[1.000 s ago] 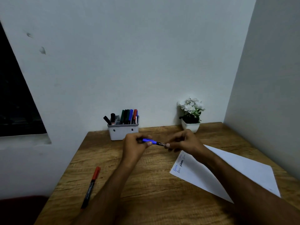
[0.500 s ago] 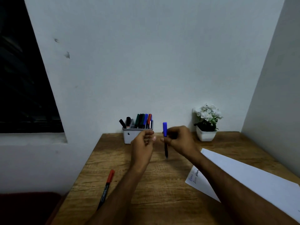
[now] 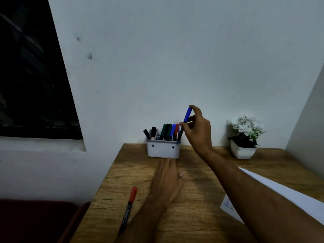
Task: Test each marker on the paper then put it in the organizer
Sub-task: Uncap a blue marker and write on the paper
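Right hand: the right hand pinches a blue-capped dark-barrelled marker between thumb and fingers, cap uppermost, the barrel tilted with its lower end inside the right end of the organizer.
Organizer: a white rectangular plastic organizer stands at the table's 12 o'clock edge against the wall, holding black, green, blue and red markers upright.
Left hand: the left hand lies flat on the brown wood-grain table, fingers straight, fingertips just before the organizer, gripping nothing.
Red marker: a red-capped black marker lies at 8 o'clock.
Paper: a white paper sheet lies at 4 o'clock.
Plant: a white-flowered potted plant stands at 2 o'clock.
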The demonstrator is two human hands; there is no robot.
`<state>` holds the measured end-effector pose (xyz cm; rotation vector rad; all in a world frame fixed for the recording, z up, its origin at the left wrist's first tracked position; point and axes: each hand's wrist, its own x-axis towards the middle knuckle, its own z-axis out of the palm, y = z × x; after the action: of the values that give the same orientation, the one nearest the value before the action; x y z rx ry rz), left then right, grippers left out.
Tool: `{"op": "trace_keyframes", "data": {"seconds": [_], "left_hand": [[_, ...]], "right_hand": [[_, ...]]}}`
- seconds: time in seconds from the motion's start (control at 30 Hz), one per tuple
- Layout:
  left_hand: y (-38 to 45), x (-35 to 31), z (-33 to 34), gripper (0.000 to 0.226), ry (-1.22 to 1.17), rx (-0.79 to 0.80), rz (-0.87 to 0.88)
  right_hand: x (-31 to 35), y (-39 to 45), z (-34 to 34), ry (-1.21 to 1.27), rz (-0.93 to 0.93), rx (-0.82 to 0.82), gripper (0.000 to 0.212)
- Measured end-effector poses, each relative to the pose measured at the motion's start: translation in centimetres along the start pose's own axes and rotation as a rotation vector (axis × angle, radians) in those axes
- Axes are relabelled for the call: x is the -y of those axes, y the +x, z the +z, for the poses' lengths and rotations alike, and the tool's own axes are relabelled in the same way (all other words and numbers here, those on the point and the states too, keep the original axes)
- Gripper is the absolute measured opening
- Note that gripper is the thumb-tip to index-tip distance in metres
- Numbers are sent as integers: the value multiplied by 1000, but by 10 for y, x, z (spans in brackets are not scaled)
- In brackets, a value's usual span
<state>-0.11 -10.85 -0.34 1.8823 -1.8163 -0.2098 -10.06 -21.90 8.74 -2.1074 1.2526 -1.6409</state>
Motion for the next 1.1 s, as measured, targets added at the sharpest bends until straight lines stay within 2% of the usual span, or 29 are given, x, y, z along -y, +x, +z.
{"op": "trace_keyframes", "data": {"seconds": [0.2, 0.43, 0.73, 0.87, 1.0, 1.1], "left_hand": [[6, 4, 6, 59, -19, 20, -8], [9, 3, 6, 59, -29, 0, -36], [8, 1, 4, 62, -19, -11, -47], [4, -2, 1, 61, -1, -20, -31], [-2, -4, -4, 59, 10, -36, -10], [-6, -2, -10, 57, 10, -54, -7]], "right_hand": [[-5, 10, 6, 22, -1, -87, 59], [-21, -5, 21, -89, 17, 131, 26], [-21, -2, 16, -148, 103, 294, 54], [-24, -7, 10, -152, 136, 281, 47], [-26, -16, 3, -143, 162, 256, 56], [-22, -28, 0, -144, 145, 217, 42]]}}
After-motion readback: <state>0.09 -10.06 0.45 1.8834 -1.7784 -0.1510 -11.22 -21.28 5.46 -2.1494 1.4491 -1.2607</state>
